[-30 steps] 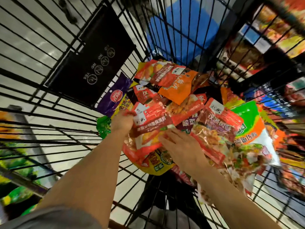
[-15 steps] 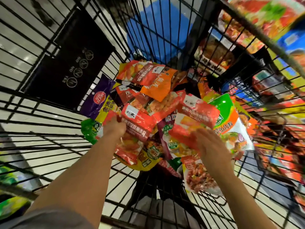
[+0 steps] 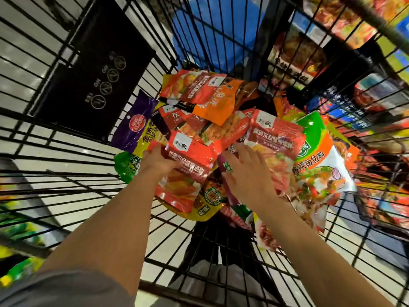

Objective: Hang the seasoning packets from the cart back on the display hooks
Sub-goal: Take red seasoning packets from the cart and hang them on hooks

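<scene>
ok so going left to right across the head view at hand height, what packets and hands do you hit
purple packet → left hand → red packet it grips → right hand → second red packet → green-and-orange packet

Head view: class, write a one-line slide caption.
Left hand grips a red packet in the cart; right hand rests open on the pile.

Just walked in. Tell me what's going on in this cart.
A person is reaching with both arms into a black wire cart holding a pile of seasoning packets. The left hand grips the edge of a red packet near the front of the pile. The right hand is spread open over the packets beside a second red packet, not clearly holding anything. Nothing has left the cart; shelves of goods show through the right wall, blurred.
</scene>
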{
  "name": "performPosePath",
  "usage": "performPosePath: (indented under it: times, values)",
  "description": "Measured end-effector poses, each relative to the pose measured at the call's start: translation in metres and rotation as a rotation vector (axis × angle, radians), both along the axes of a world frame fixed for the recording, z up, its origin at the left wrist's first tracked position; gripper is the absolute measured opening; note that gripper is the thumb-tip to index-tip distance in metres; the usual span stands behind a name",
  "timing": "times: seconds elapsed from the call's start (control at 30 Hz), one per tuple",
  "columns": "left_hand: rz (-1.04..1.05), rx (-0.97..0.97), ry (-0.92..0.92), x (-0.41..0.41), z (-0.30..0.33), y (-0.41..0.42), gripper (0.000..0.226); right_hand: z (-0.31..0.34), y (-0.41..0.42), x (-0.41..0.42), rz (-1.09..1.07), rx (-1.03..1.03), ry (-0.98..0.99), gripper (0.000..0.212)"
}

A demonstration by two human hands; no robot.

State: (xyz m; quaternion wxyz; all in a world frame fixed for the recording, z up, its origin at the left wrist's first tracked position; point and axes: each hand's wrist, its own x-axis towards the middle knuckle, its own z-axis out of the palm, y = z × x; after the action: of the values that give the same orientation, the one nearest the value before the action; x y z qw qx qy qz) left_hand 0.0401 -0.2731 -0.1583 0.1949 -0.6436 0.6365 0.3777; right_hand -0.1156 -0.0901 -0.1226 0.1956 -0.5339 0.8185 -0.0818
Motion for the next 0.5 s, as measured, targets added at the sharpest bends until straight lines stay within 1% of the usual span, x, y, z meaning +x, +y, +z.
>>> performPosePath:
  times: [0.07,0.13,0.2,0.3,0.4,0.43,0.5]
  values:
    - [-0.023,0.002,0.041,-0.001,0.001,-0.001,0.052,-0.008,-0.007,0.011,0.02,0.115,-0.012,0.061]
    - [-0.065,0.021,0.062,-0.004,0.0,-0.003,0.041,-0.018,-0.006,0.016,0.044,0.206,-0.007,0.068]
    - [-0.124,0.048,0.096,-0.006,-0.001,-0.003,0.04,-0.022,-0.001,0.014,0.02,0.136,-0.069,0.068]
    - [-0.146,0.11,0.207,-0.003,0.006,-0.005,0.023,-0.011,-0.001,0.002,-0.088,0.02,-0.261,0.062]
    - [-0.201,0.186,0.349,-0.006,0.038,-0.01,0.021,0.007,0.001,-0.01,-0.209,-0.022,-0.487,0.058]
    - [-0.235,0.168,0.389,-0.009,0.052,-0.011,0.022,0.012,0.005,-0.013,-0.246,-0.042,-0.541,0.058]
    - [-0.294,0.095,0.466,-0.023,0.091,-0.011,0.023,0.032,0.011,-0.022,-0.32,-0.066,-0.574,0.059]
